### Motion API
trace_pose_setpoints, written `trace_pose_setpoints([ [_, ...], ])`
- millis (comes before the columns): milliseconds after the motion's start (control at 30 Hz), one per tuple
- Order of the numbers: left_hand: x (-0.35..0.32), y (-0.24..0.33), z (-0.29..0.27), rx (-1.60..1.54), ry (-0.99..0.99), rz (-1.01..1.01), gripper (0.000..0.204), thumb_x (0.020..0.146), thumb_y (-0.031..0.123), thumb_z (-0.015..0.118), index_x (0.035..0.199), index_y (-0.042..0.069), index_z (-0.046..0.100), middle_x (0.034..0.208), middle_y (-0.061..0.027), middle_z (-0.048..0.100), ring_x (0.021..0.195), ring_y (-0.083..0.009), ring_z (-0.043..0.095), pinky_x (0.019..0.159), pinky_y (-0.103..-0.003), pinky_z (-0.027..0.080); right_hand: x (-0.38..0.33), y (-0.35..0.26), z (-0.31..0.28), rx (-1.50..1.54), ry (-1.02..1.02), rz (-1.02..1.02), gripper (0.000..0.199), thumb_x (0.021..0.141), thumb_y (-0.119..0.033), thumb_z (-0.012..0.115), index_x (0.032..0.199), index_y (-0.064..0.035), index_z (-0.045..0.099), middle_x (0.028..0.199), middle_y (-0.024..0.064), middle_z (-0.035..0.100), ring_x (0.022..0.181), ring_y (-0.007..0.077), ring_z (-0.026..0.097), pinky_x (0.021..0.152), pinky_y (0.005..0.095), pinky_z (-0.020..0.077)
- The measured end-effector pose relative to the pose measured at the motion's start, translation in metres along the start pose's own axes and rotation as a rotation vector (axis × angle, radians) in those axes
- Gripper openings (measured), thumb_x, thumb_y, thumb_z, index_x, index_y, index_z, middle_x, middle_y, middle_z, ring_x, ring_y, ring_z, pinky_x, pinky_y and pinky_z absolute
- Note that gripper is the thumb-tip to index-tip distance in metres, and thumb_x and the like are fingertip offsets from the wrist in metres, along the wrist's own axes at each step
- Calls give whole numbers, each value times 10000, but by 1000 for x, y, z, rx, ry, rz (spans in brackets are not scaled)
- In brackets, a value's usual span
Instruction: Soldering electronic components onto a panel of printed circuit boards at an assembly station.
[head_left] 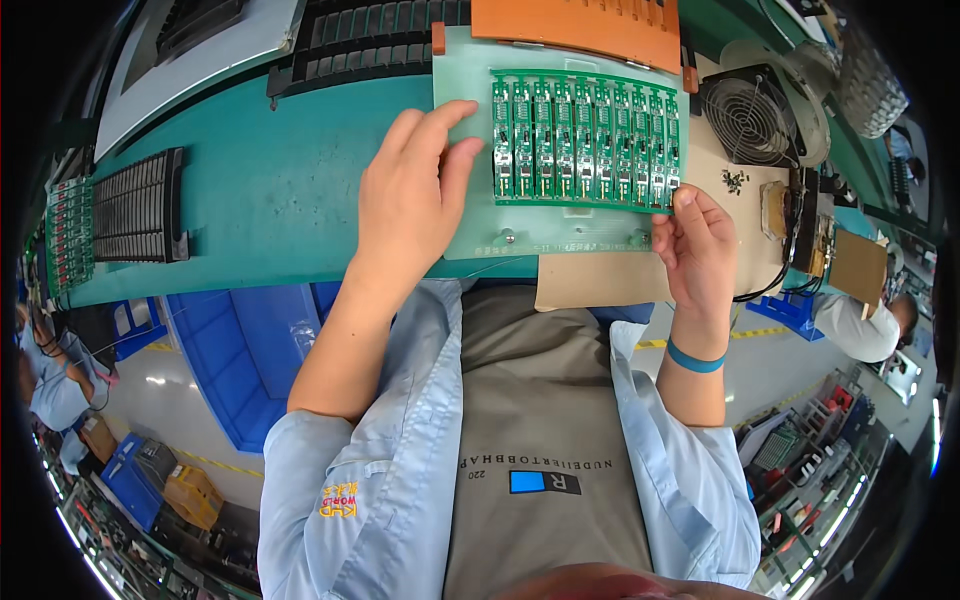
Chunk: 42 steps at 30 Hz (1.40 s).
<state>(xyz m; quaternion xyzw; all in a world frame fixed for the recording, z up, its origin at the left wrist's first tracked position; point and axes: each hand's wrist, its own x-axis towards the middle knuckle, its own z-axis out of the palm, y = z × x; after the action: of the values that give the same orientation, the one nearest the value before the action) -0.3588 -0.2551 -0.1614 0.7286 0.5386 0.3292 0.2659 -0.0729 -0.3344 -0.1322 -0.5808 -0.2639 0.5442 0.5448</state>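
Note:
A green panel of several narrow circuit boards lies over a pale green fixture plate. My right hand pinches the panel's near right corner between thumb and fingers. Left of the panel, my left hand hovers with thumb and fingers apart, holding nothing. Its fingertips are close to the panel's left edge, with a small gap between. An orange slotted block sits at the far edge of the plate.
Black slotted racks stand at the back and at the left, the left one beside more green boards. On the right are a black fan, small loose parts and cables. Blue bins sit below the green bench.

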Motion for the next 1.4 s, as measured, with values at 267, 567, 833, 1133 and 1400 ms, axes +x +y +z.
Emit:
trace_pose_setpoints([
  [267, -8, 0, -1, -22, -15, 83, 442, 894, 209, 759, 1307, 92, 654, 970, -43, 523, 698, -182, 499, 631, -298, 464, 0, 7, 3, -15, 52, 4, 149, 1032, -143, 623, 1002, -1, 661, 786, 72, 691, 547, 74, 586, 415, 152, 337],
  [567, -18, -3, -5, 28, -51, 153, 526, 820, 186, 807, 1324, 123, 669, 1029, -41, 507, 741, -181, 509, 648, -292, 473, 1, 5, 9, -233, 138, -37, 132, 1008, -101, 638, 992, 19, 690, 760, 67, 681, 567, 77, 564, 472, 174, 388],
  [833, -16, 2, 2, 62, -23, 195, 499, 767, 128, 823, 1256, 149, 723, 1032, -42, 507, 781, -179, 525, 676, -291, 479, -2, 13, 11, -802, 283, -269, 114, 957, -59, 678, 1006, 36, 715, 770, 48, 686, 653, 88, 582, 575, 195, 441],
  [1133, -16, 5, 4, 90, -34, 212, 482, 797, 110, 802, 1271, 150, 725, 1018, -60, 501, 814, -183, 504, 691, -284, 460, 3, 11, 20, -840, 270, -292, 70, 912, -30, 707, 954, 25, 715, 704, 14, 637, 587, 81, 513, 537, 218, 412],
  [1400, -16, 8, 4, 127, -25, 217, 474, 804, 106, 797, 1270, 147, 726, 1011, -64, 499, 816, -186, 496, 695, -279, 457, 2, 9, 16, -945, 248, -340, 69, 873, -50, 727, 931, -17, 708, 660, 11, 631, 527, 109, 489, 505, 249, 397],
])
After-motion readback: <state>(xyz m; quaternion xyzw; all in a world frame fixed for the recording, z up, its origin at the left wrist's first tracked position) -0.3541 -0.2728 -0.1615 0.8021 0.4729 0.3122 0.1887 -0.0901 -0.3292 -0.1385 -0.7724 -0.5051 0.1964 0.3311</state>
